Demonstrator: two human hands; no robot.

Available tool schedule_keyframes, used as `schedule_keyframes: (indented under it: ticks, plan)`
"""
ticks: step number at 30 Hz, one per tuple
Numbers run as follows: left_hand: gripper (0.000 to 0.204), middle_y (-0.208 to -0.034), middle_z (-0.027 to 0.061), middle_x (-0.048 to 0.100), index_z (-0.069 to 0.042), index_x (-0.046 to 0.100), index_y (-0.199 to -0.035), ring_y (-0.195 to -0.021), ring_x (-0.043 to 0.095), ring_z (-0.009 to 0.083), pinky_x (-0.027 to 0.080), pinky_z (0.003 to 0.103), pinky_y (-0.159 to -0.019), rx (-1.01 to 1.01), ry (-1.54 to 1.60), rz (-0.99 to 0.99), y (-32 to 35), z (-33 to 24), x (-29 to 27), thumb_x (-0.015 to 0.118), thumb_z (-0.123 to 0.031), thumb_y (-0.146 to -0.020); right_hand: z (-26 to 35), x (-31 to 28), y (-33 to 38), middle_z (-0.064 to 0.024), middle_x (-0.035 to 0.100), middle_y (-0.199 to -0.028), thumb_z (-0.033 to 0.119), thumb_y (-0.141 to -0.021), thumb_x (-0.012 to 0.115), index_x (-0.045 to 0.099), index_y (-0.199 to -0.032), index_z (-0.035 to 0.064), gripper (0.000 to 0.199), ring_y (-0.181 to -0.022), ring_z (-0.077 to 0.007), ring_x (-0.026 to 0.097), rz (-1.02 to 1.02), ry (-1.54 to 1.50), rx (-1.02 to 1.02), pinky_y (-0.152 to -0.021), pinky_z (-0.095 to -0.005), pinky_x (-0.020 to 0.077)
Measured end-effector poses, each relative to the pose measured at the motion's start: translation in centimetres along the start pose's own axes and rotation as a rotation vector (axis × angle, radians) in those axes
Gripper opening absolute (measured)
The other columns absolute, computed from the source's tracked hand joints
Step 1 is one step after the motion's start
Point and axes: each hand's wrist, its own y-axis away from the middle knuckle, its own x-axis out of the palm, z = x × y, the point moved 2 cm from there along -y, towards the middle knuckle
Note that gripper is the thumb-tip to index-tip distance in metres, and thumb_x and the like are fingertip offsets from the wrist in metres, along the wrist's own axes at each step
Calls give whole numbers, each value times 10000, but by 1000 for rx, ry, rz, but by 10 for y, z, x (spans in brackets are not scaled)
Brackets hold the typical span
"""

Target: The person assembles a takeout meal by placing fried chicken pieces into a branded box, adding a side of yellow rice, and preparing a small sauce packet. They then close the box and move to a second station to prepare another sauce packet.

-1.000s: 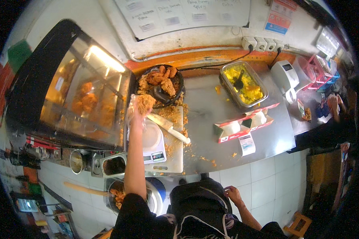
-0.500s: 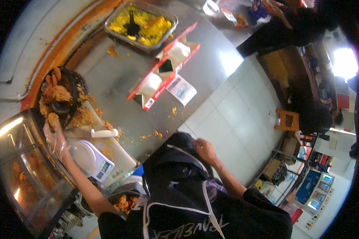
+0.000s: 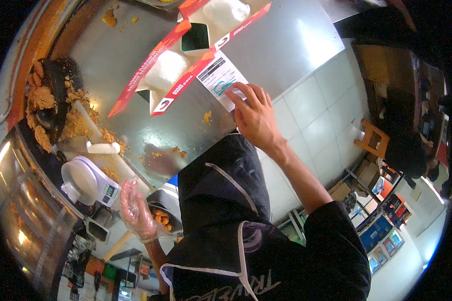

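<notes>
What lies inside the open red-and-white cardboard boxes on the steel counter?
Each red-and-white box holds a white wrapped portion; a second sits further up. A dark square lies between them. The wrappers hide their contents.

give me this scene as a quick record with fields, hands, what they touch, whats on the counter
right hand: bare right hand, fingertips resting on the white printed paper slip at the counter edge
left hand: left hand in a clear plastic glove, holding nothing, raised near the white digital kitchen scale
counter: steel counter, scattered with orange crumbs
boxes: red and white open cardboard tray holding white wrapped portions
food: breaded fried pieces in a dark basket
clothing: black apron
</notes>
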Motion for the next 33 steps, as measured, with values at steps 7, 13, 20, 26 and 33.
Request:
schedule_keyframes:
  ticks: [7,13,20,26,33]
  plan:
    - [441,-1400,215,519,43,449,-1407,-1292,526,308,412,402,-1100,-146,24,-59,21,5,17,541,-38,-983,-5,-2,14,-140,470,-1392,24,-786,651,562,-1365,118,593,-1305,-337,449,95,21,-27,-1060,-474,427]
    - [431,-1343,227,560,46,459,-1398,-1266,538,298,428,381,-1074,-181,-9,-102,21,-9,32,539,-39,-983,-6,-3,12,-152,475,-1349,-24,-794,592,578,-1364,141,593,-1277,-369,461,91,-81,51,-1026,-487,459]
    - [433,-1289,247,593,51,478,-1383,-1206,569,284,430,375,-1060,-181,-15,-116,18,-13,40,535,-49,-965,-6,-5,10,-174,482,-1326,-47,-800,586,590,-1302,57,513,-1268,-368,471,67,-103,57,-1024,-485,462]
    - [437,-1276,254,603,59,483,-1377,-1209,575,296,431,383,-1057,-159,-70,-93,10,-16,37,524,-45,-955,-4,-6,10,-174,466,-1346,-44,-783,576,578,-1329,66,557,-1284,-378,453,109,-83,66,-1040,-487,460]
    - [437,-1274,257,607,61,485,-1379,-1206,585,303,436,383,-1055,-159,-75,-86,6,-13,38,535,-55,-961,-5,-6,10,-171,460,-1353,-53,-751,568,577,-1337,76,600,-1291,-380,446,127,-79,70,-1045,-495,457]
